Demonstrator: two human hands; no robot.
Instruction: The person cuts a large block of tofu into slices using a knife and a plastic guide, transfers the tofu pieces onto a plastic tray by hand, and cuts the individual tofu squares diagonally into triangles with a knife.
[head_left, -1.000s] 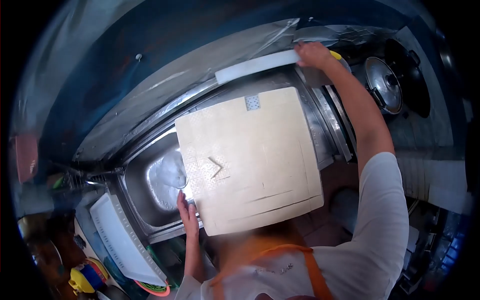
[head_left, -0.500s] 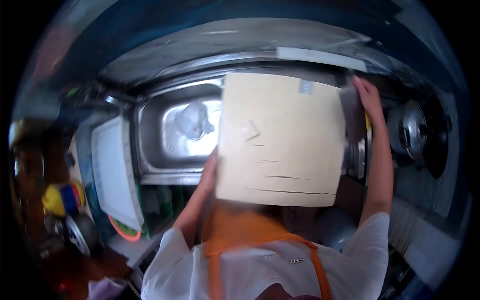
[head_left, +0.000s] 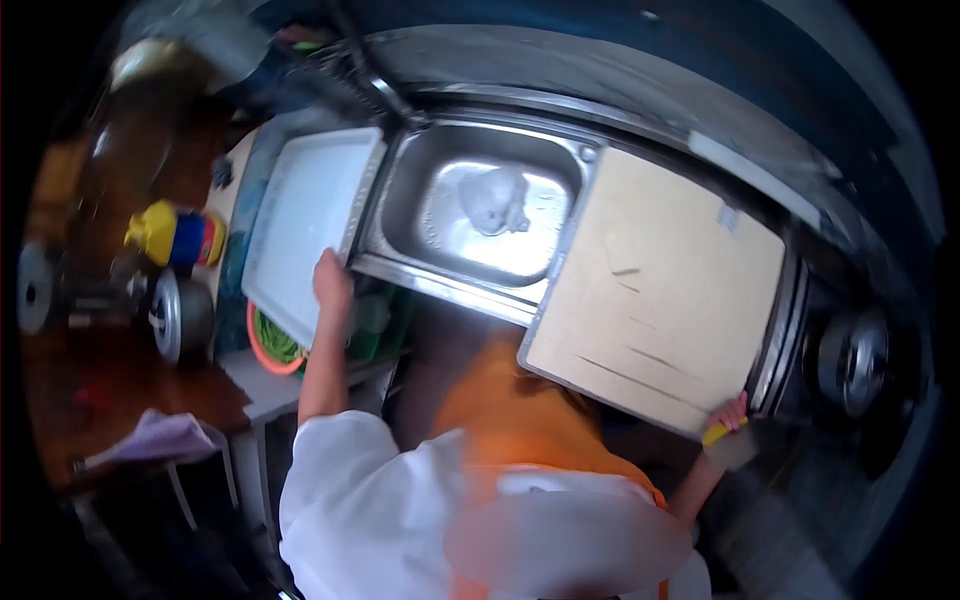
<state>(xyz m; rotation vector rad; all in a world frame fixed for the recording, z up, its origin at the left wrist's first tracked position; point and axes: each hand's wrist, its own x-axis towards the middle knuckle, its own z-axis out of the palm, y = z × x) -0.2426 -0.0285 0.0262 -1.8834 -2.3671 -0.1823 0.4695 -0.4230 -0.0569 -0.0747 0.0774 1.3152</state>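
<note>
Shifted from the board (head_left: 670,280) to the edge of the white tray (head_left: 310,205) is the left hand (head_left: 334,282), its finger grip unclear; near the board's corner, a yellow-handled tool (head_left: 716,434) is clasped by the right hand (head_left: 733,410).

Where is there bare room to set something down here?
Mostly the beige board, between the sink and right hand. The white tray, bordered by the sink and left hand, looks bare too. It's crowded around the bottle and pot at left.
</note>
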